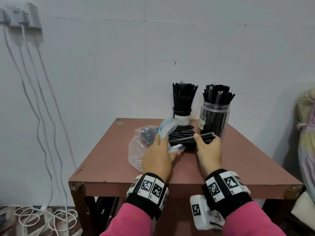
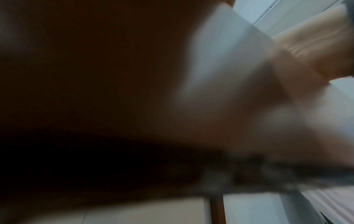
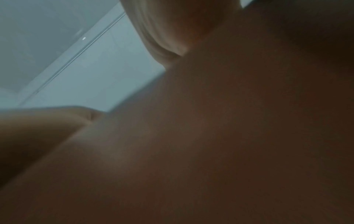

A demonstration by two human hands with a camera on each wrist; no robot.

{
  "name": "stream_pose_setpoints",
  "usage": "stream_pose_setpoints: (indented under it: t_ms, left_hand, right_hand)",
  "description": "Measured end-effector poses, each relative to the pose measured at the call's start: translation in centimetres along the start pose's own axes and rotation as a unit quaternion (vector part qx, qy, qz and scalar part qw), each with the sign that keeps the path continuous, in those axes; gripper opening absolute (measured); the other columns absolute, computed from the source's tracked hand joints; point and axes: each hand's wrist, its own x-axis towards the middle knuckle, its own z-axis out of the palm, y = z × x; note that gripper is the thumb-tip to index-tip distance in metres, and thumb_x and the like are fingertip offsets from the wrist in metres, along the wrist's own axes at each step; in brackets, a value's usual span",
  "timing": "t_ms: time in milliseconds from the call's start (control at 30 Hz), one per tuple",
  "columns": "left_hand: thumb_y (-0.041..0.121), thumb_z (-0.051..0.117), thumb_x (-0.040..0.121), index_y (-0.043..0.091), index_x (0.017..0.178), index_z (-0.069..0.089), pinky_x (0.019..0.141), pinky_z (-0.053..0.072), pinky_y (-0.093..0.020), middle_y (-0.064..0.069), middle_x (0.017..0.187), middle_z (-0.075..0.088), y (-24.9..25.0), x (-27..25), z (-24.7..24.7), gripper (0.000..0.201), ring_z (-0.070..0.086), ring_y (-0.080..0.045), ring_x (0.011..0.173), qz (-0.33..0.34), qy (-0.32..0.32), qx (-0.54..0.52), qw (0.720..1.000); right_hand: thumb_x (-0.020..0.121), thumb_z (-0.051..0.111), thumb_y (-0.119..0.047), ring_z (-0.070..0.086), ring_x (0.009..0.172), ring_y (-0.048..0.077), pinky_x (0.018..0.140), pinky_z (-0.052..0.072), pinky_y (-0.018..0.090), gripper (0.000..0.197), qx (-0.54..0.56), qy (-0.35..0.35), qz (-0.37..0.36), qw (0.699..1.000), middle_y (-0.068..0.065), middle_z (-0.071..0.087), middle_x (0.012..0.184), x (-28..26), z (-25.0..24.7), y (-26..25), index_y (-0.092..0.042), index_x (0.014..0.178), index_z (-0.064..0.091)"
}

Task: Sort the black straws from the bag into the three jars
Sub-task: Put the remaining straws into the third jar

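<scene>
On the brown table point(image 1: 115, 160) lies a clear plastic bag point(image 1: 136, 150), with black straws point(image 1: 183, 131) sticking out of its mouth to the right. My left hand point(image 1: 166, 146) rests on the bag and grips the plastic at the mouth. My right hand point(image 1: 206, 144) holds a bundle of black straws point(image 1: 182, 142) lying level just above the table, thumb on top and fingers curled round its far end. At the back stand a small dark jar with a white label point(image 1: 182, 116) and a taller clear jar point(image 1: 215, 121), both packed with upright straws. Both wrist views are dark and blurred.
The table stands against a pale wall. White cables point(image 1: 39, 116) hang from a wall socket at the left and coil on the floor. A bulky wrapped bundle point(image 1: 307, 137) stands beyond the table's right edge. Only two jars are in view.
</scene>
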Motion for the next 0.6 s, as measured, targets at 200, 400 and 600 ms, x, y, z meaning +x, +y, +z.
stream_pose_setpoints:
  t_ms: [200, 400, 600]
  left_hand:
    - [0.046, 0.058, 0.089, 0.027, 0.139, 0.040, 0.087, 0.049, -0.037, 0.003, 0.156, 0.027, -0.2, -0.3, 0.6, 0.056, 0.053, -0.023, 0.118, 0.010, 0.021, -0.022, 0.999]
    - [0.045, 0.059, 0.089, 0.027, 0.138, 0.042, 0.086, 0.048, -0.036, 0.004, 0.153, 0.032, -0.5, -0.1, 0.9, 0.055, 0.054, -0.024, 0.118, 0.017, 0.028, -0.037, 0.999]
    - [0.045, 0.060, 0.089, 0.025, 0.135, 0.046, 0.086, 0.048, -0.034, 0.003, 0.151, 0.035, -0.8, 0.0, 1.0, 0.052, 0.055, -0.023, 0.116, 0.019, 0.038, -0.054, 0.998]
  right_hand:
    - [0.082, 0.061, -0.059, 0.042, 0.122, 0.030, 0.100, 0.037, 0.042, 0.073, -0.240, 0.053, -0.057, 0.968, 0.011, 0.045, 0.136, -1.3, -0.9, -0.7, -0.013, 0.137, 0.047]
    - [0.088, 0.063, -0.041, 0.045, 0.128, 0.032, 0.108, 0.036, 0.045, 0.066, -0.086, -0.018, 0.001, 0.996, 0.018, 0.049, 0.136, -0.9, 0.8, 0.2, -0.001, 0.135, 0.042]
    - [0.078, 0.073, -0.047, 0.040, 0.133, 0.029, 0.113, 0.032, 0.044, 0.088, -0.012, -0.036, -0.023, 0.999, 0.015, 0.042, 0.144, -1.8, 2.3, 0.5, -0.001, 0.142, 0.034]
